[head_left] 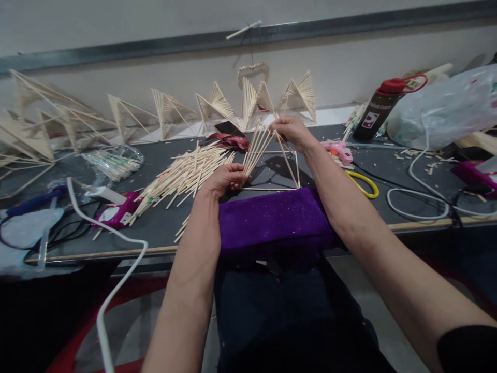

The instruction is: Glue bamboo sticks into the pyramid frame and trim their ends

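Between my two hands stands a wooden stick frame (258, 147), with thin pale sticks fanned side by side and open struts to the right. My left hand (229, 178) is closed in a pinch at the fan's lower left end. At the upper corner, the fingers of my right hand (291, 132) are pinched on the frame; their exact contact is partly hidden. A large heap of loose wooden sticks (190, 171) lies just left of the frame. Purple cloth (272, 217) covers the table edge in front of me, under my forearms.
Finished-looking stick frames (217, 106) line the wall. A pink glue gun (339, 150) and a yellow loop handle (363, 185) lie right, near a dark bottle (378, 111). At left are a magenta power strip (118, 210), a white cable (128, 240) and bagged sticks (114, 160).
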The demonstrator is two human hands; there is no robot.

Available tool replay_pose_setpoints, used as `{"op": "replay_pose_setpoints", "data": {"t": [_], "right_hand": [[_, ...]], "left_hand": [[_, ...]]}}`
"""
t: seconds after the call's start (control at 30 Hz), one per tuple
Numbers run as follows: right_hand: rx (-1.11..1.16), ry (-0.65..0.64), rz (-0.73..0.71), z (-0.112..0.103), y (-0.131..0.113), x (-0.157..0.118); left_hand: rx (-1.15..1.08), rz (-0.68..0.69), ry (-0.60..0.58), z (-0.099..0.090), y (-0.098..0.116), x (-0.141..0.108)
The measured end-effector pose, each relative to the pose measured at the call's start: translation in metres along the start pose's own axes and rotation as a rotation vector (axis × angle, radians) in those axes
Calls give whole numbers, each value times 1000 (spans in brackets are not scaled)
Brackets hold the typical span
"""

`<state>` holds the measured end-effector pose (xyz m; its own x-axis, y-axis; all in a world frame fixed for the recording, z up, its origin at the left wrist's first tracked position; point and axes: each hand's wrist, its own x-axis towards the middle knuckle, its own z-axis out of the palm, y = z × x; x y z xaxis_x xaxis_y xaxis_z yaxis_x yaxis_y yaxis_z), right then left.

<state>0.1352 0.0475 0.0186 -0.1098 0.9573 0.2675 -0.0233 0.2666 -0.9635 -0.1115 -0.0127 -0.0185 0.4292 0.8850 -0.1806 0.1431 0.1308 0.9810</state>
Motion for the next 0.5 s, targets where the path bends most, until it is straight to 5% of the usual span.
{"op": "replay_pose_setpoints", "data": {"t": [0.5], "right_hand": [[-58, 2, 33, -3, 1, 1]], "left_hand": [[0, 16, -20, -1, 0, 0]]}}
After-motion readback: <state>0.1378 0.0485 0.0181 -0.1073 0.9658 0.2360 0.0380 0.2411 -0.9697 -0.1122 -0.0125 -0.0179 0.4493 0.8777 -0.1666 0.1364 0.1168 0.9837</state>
